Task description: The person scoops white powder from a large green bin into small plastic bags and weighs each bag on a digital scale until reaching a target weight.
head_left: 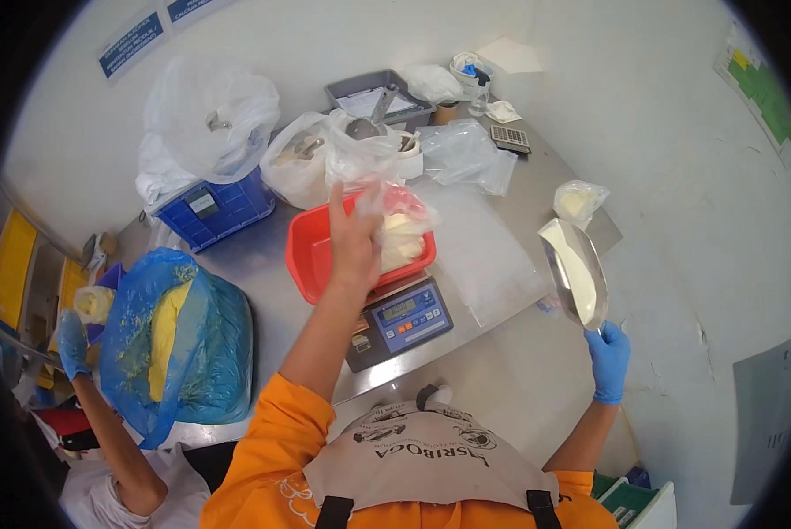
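Observation:
My right hand (607, 361), in a blue glove, is closed on the handle of a metal scoop (596, 280). A long heap of pale cream powder (575, 269) lies in the scoop, out past the table's right edge. Over the red tub (305, 256) is my left hand (357, 236), one finger stretched out and the others smeared by motion. Beside those fingers a clear plastic bag (417, 212) with cream-coloured contents (402, 242) sits in the tub; whether I grip its edge is unclear. The tub rests on a digital scale (402, 317) with a lit display.
A large blue bag of yellow powder (168, 339) stands left, near a co-worker's blue-gloved hand (72, 344). Behind are a blue crate (219, 212), open plastic bags (298, 159) and a grey tray (378, 93). Flat plastic sheets (479, 242) and a small filled bag (579, 203) lie right.

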